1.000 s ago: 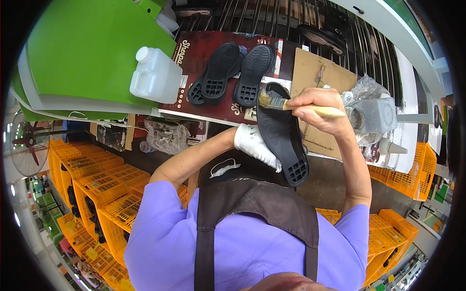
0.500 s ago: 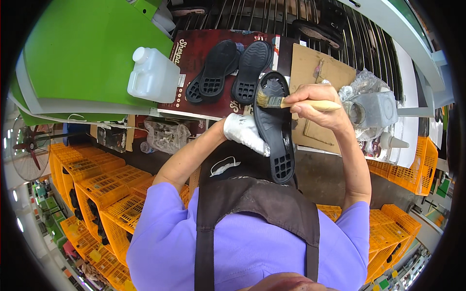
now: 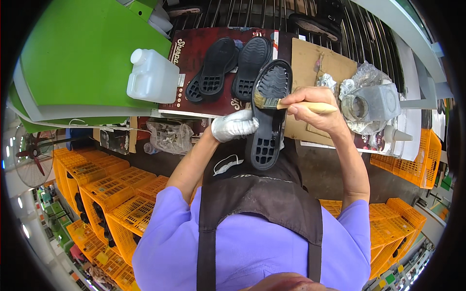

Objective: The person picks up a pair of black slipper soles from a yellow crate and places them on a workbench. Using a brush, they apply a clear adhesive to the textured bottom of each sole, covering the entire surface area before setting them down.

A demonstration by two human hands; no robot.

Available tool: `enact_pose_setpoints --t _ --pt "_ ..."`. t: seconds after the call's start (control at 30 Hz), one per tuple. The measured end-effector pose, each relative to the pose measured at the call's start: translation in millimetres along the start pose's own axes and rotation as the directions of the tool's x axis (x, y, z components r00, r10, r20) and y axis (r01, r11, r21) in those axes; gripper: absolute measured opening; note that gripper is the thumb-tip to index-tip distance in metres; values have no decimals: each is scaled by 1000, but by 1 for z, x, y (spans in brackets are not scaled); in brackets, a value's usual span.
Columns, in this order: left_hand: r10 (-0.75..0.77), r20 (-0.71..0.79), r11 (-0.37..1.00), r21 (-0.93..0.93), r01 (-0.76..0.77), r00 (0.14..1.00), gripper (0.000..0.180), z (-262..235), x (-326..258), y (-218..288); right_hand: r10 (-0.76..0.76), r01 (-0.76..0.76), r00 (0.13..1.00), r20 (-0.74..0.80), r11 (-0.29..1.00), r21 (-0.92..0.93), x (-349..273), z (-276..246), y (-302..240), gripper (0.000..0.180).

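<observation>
My left hand [image 3: 232,127], in a white glove, grips the left edge of a black shoe sole [image 3: 266,128] in front of my apron. The sole is held with its toe end away from me; the heel end shows a grid of square hollows, and the forefoot has wavy ridges. Between the bared fingers and thumb of my right hand [image 3: 326,98] is a paintbrush [image 3: 320,107] with a pale wooden handle. Its bristles touch the sole's left side, just below the ridged forefoot. Part of the left fingers is hidden behind the sole.
Several black soles [image 3: 218,65] lie on a dark red board [image 3: 187,53], beside a white jug [image 3: 153,77]. On the right, cardboard [image 3: 303,63] lies near a clear plastic container [image 3: 383,102] on its side and a nozzle-tipped bottle [image 3: 398,135]. Orange crates [image 3: 119,199] stand behind on both sides.
The sole has shifted up and its heel end has swung left, with my left hand moving left. The brush has moved from the forefoot's middle to its lower edge.
</observation>
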State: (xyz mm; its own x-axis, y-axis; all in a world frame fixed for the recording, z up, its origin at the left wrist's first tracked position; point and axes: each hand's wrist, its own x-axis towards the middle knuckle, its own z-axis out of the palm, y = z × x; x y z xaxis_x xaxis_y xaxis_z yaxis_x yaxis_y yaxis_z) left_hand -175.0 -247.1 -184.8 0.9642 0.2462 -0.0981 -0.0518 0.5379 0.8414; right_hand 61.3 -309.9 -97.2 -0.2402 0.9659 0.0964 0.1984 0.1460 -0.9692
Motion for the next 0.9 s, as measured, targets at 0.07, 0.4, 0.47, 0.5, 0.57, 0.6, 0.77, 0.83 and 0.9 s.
enact_pose_setpoints --t 0.07,0.4,0.47,0.5,0.57,0.6,0.77,0.83,0.9 --pt "7 -36 997 -77 -10 999 71 9 0 2 -9 9 1000 -24 1000 -6 -2 3 1 13" --pt "-14 -248 954 -294 -61 969 70 19 -1 -3 -177 169 978 -107 983 -73 -11 22 11 13" --pt "19 -282 932 -343 -119 959 66 16 2 -9 -219 207 969 -115 973 -104 -12 25 11 14" --pt "45 -288 911 -382 -158 957 63 16 3 -10 -233 220 965 -119 969 -112 -13 27 11 14" --pt "100 -273 860 -460 -221 957 57 10 4 -15 -239 223 963 -125 966 -131 -14 30 10 14" --pt "105 -300 858 -454 -239 948 56 8 5 -16 -231 213 965 -126 967 -142 -14 31 9 14" --pt "129 -469 884 -346 -316 874 52 16 10 -10 -219 199 967 -133 969 -149 -15 35 6 14" --pt "132 -466 865 -376 -331 875 51 16 12 -8 -227 205 966 -125 964 -169 -15 35 3 14" --pt "139 -463 838 -417 -353 876 49 19 15 -4 -245 222 962 -123 960 -171 -15 36 2 14"
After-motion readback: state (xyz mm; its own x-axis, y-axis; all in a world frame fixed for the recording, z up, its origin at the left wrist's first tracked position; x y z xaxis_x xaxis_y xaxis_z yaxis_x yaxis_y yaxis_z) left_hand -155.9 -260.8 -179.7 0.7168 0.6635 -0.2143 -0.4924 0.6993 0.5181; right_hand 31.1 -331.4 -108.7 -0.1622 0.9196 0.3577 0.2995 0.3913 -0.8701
